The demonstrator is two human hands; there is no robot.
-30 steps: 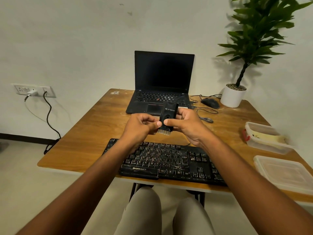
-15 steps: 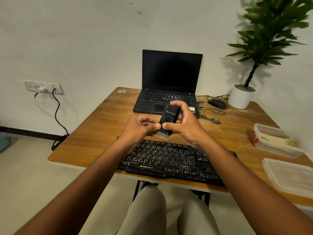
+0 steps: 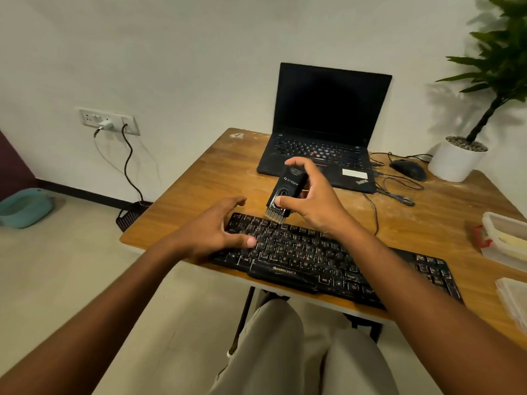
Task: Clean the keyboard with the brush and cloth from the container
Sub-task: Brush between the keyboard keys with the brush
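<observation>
Head view: left hand [image 3: 212, 228] has let go of the brush [image 3: 286, 192], fingers spread over the keyboard [image 3: 328, 258] on the desk [image 3: 199, 181]. Right hand [image 3: 310, 199] alone pinches it, bristles just above the top key row; brushing looks imminent.

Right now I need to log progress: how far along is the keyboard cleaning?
Early. Done: the brush is out of the container, and the right hand grips it, bristles down above the keyboard's top row. In hand: the left hand hovers open over the keyboard's left end. Left: the brushing itself, then the wiping; pale material shows in the container, possibly the cloth.
</observation>
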